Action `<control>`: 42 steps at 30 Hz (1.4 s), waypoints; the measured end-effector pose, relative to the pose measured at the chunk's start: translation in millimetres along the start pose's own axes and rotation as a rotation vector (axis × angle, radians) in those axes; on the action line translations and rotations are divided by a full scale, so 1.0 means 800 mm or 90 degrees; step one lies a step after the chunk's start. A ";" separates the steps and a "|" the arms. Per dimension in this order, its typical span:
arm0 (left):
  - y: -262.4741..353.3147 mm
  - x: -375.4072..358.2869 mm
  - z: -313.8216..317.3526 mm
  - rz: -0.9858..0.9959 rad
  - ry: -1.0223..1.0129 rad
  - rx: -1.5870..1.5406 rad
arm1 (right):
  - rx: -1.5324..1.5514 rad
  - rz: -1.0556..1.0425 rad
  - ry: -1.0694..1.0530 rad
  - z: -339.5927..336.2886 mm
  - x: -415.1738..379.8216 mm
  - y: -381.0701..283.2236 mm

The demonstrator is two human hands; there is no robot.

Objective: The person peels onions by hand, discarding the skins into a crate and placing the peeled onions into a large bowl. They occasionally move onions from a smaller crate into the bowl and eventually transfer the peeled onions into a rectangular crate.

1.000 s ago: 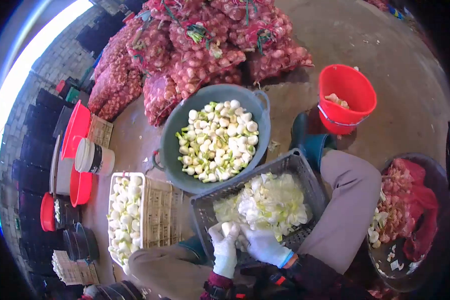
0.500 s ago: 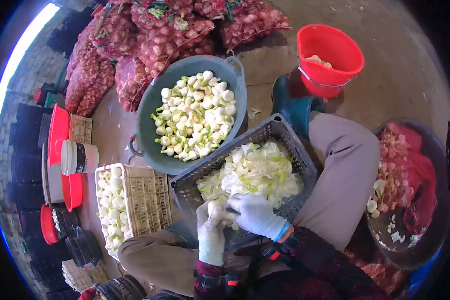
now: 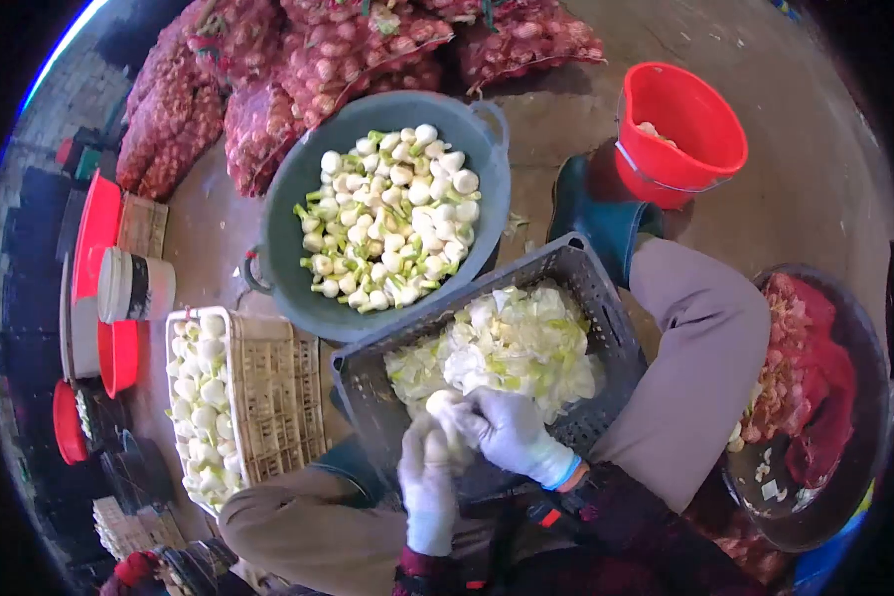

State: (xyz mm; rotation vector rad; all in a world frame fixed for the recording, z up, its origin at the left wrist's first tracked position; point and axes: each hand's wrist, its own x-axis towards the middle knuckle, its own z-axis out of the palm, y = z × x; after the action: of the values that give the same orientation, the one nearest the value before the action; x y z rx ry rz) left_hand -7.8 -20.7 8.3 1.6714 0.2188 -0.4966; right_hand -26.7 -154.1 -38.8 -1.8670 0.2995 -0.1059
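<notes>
My left hand (image 3: pixel 429 482), in a whitish glove, is closed round a white garlic bulb (image 3: pixel 441 402) above the near side of a dark plastic crate (image 3: pixel 621 323). Against the same bulb press the bent fingers of my right hand (image 3: pixel 515 435), gloved too with a blue cuff; they partly hide it. Loose pale and greenish garlic skins (image 3: pixel 512 343) lie heaped in the crate below. Just beyond the crate, a grey-green tub (image 3: pixel 293 214) holds many trimmed garlic bulbs (image 3: pixel 392 219) with short green stems.
To the left, a cream basket (image 3: pixel 278 397) holds more white bulbs. Red mesh sacks (image 3: pixel 338 60) of garlic are piled at the back. A red bucket (image 3: pixel 680 134) stands back right, and a dark basin (image 3: pixel 854 477) with garlic and red netting is at the right.
The bulb has come up clearer above my left fingers, and both hands sit slightly lower and to the right. The whole view has shifted and tilted a little with my head.
</notes>
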 end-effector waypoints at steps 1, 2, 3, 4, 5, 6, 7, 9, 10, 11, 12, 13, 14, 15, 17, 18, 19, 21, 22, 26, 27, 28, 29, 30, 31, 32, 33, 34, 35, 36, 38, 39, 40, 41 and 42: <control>-0.026 0.002 0.008 0.093 0.044 0.057 | 0.006 -0.036 -0.016 0.005 0.001 -0.004; -0.038 0.008 0.016 0.190 0.088 0.115 | -0.001 -0.036 -0.027 0.006 0.001 -0.004; -0.040 0.004 0.012 0.091 0.076 0.061 | -0.036 -0.056 -0.037 0.005 0.002 -0.005; -0.034 0.005 0.008 0.093 0.079 0.051 | -0.071 -0.078 -0.042 0.005 0.003 -0.007; -0.029 0.005 0.002 0.009 0.058 -0.013 | -0.067 -0.090 -0.028 0.008 0.001 -0.003; -0.022 0.006 0.000 -0.069 0.035 -0.078 | -0.075 -0.098 -0.028 0.011 0.000 0.005; -0.011 0.006 0.002 -0.075 0.044 -0.131 | -0.017 -0.049 0.010 0.012 0.002 0.008; -0.012 0.000 -0.004 -0.070 0.026 -0.148 | 0.082 0.059 0.062 0.011 0.000 0.009; -0.014 -0.001 -0.009 -0.075 0.007 -0.158 | 0.081 0.049 0.064 0.010 0.001 0.010; -0.012 -0.004 -0.012 -0.081 -0.003 -0.142 | 0.052 0.047 0.146 0.010 0.001 0.019; -0.006 -0.009 -0.020 -0.077 -0.005 -0.144 | 0.021 0.047 0.228 0.007 0.000 0.030; 0.010 -0.013 -0.029 -0.086 -0.032 -0.190 | 0.080 0.109 0.277 -0.012 0.009 0.047; 0.020 -0.015 -0.037 -0.094 -0.061 -0.232 | 0.143 0.170 0.326 -0.038 0.021 0.059; 0.000 -0.013 -0.052 -0.072 -0.090 -0.318 | -0.041 0.188 0.197 -0.057 0.024 0.062; 0.005 -0.013 -0.049 -0.049 -0.103 -0.355 | -0.222 0.142 0.125 -0.049 0.010 0.009; 0.005 -0.009 -0.042 -0.032 -0.114 -0.398 | -0.409 0.097 0.048 -0.041 0.007 -0.011; -0.011 -0.003 -0.040 -0.039 -0.109 -0.420 | -0.322 0.013 0.087 -0.024 0.004 -0.006; -0.003 -0.009 -0.018 -0.055 -0.085 -0.414 | -0.167 0.027 0.011 -0.005 -0.007 -0.035; -0.007 -0.005 -0.010 -0.034 -0.098 -0.384 | -0.100 0.026 -0.022 0.001 -0.007 -0.037; -0.016 -0.003 0.006 -0.041 -0.023 -0.295 | -0.059 0.007 0.035 0.013 -0.005 -0.023; -0.018 -0.002 0.009 -0.040 -0.003 -0.280 | -0.119 -0.026 0.049 0.014 -0.009 -0.020; -0.019 -0.002 0.012 -0.049 0.000 -0.275 | -0.177 -0.060 0.061 0.015 -0.012 -0.017; -0.019 -0.001 0.015 -0.061 0.012 -0.249 | -0.182 -0.060 0.094 0.020 -0.011 -0.012; -0.019 0.001 0.018 -0.073 0.023 -0.225 | -0.180 -0.053 0.091 0.023 -0.009 -0.007; -0.017 0.003 0.022 -0.079 0.023 -0.223 | -0.172 -0.029 0.120 0.026 -0.008 -0.002; -0.014 0.005 0.027 -0.054 0.029 -0.183 | -0.164 -0.007 0.150 0.027 -0.005 0.000; -0.012 0.008 0.030 -0.028 0.035 -0.143 | -0.165 -0.003 0.150 0.027 -0.003 0.001; -0.016 0.011 0.033 -0.031 0.033 -0.142 | -0.162 -0.003 0.146 0.026 0.000 0.000; -0.023 0.015 0.037 0.059 0.083 -0.121 | -0.158 -0.003 0.141 0.024 0.003 -0.001; -0.027 0.018 0.038 0.150 0.135 -0.099 | -0.156 -0.001 0.139 0.024 0.005 -0.003; -0.024 0.020 0.020 0.091 0.171 -0.075 | -0.129 -0.064 0.138 0.022 0.008 -0.005; -0.026 0.019 0.001 0.046 0.085 -0.099 | -0.109 -0.060 0.162 0.021 0.012 -0.003; -0.028 0.017 -0.014 0.002 -0.002 -0.123 | -0.089 -0.057 0.187 0.018 0.018 0.000; -0.030 0.017 -0.021 -0.029 -0.014 -0.209 | -0.082 -0.033 0.198 0.007 0.028 0.004; -0.026 0.011 -0.024 -0.024 -0.014 -0.207 | -0.076 0.009 0.218 -0.007 0.039 0.002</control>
State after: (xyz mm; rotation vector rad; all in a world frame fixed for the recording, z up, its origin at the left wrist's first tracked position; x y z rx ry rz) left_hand -4.4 0.5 -12.3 1.3466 0.2991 -0.4790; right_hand 2.3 -167.5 -41.2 -1.9614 0.5652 -0.4073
